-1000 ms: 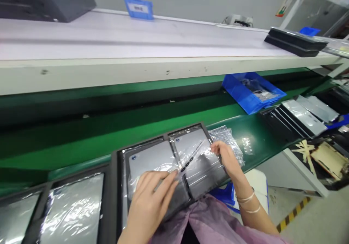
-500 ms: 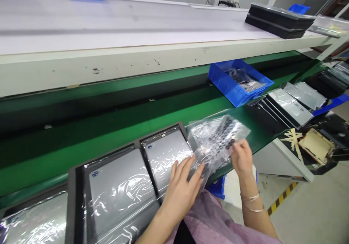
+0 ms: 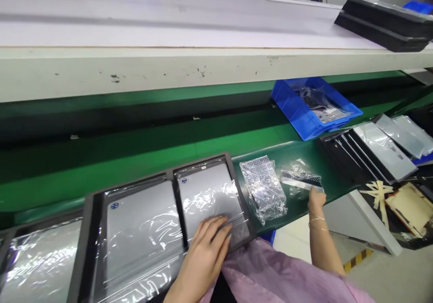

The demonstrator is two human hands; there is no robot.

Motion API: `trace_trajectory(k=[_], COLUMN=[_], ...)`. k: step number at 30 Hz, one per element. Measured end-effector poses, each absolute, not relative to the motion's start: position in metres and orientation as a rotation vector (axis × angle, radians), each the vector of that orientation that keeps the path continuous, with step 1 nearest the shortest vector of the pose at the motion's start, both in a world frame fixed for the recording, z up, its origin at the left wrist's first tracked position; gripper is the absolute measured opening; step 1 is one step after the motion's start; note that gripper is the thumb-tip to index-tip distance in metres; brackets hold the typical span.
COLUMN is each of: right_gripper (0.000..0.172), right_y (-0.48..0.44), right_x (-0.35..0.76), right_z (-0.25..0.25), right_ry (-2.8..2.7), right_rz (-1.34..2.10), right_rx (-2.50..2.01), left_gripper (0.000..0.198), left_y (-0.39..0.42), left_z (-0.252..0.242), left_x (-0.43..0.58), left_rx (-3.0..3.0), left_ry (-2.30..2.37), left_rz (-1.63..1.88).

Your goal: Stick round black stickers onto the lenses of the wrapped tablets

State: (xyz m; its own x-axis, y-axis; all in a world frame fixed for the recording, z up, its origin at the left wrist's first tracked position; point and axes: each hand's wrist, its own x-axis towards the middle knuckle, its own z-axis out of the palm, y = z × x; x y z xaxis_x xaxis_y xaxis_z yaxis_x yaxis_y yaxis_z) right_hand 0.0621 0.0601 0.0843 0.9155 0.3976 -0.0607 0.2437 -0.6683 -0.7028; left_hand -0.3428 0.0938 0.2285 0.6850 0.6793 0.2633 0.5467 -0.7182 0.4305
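Note:
My left hand (image 3: 206,251) lies with its fingers stretched over the film-covered grey panel (image 3: 204,199) in the right compartment of a dark tray (image 3: 172,181). To the right, my right hand (image 3: 317,199) pinches the near end of a clear plastic bag (image 3: 301,179) with a dark and silver strip-like part in it. Between the tray and that bag, a crinkled clear bag (image 3: 264,188) with a shiny dotted pattern rests on the green surface (image 3: 287,152). A second film-covered grey panel (image 3: 144,231) fills the compartment to the left.
A blue bin (image 3: 301,111) with bagged parts stands beyond my right hand. Several flat panels (image 3: 382,149) are stacked at the right. A white shelf (image 3: 203,64) runs above the bench, bearing a black stack (image 3: 385,23). Another tray's panel (image 3: 40,262) is at the far left.
My left hand has left the clear bag and moved left onto the panel. The dotted bag now lies on the green surface. My right hand has moved right with the bagged strip. The view has shifted.

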Motion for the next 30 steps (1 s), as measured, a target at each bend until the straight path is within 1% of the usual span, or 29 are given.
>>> trace_trajectory(k=[3,6,9,11,14,17,21,23,26,30], right_gripper=[0.026,0.03,0.038,0.034,0.019,0.024,0.022,0.023,0.024,0.024], right_y=[0.076,0.116,0.169,0.201,0.235,0.254,0.26,0.258,0.251,0.242], right_x=[0.046,0.026,0.011,0.006,0.005,0.009,0.01,0.006,-0.002,-0.01], right_z=[0.085,0.086,0.086,0.086,0.089,0.093,0.097,0.096,0.093,0.092], right_ry=[-0.786,-1.281,-1.696,-1.905,-2.167,-2.379,-2.602,-2.677,-2.76,-2.795], right_rz=[0.307,0.484,0.666,0.789,1.002,1.232,1.578,1.693,1.736,1.615], right_rx=[-2.378,-2.284,-2.158,-2.118,-2.086,-2.062,-2.046,-2.047,-2.065,-2.08], left_gripper=[0.022,0.023,0.024,0.024,0.024,0.023,0.024,0.025,0.025,0.026], left_y=[0.097,0.1,0.102,0.102,0.099,0.097,0.096,0.095,0.094,0.092], left_z=[0.23,0.234,0.241,0.244,0.246,0.243,0.241,0.24,0.24,0.24], left_x=[-0.337,-0.328,-0.322,-0.32,-0.321,-0.321,-0.319,-0.318,-0.316,-0.317], left_rx=[2.535,2.528,2.551,2.547,2.51,2.465,2.416,2.399,2.382,2.374], left_ry=[0.978,0.952,0.916,0.902,0.924,0.977,1.016,1.019,1.025,1.036], left_rz=[0.612,0.607,0.581,0.589,0.618,0.627,0.622,0.625,0.631,0.613])
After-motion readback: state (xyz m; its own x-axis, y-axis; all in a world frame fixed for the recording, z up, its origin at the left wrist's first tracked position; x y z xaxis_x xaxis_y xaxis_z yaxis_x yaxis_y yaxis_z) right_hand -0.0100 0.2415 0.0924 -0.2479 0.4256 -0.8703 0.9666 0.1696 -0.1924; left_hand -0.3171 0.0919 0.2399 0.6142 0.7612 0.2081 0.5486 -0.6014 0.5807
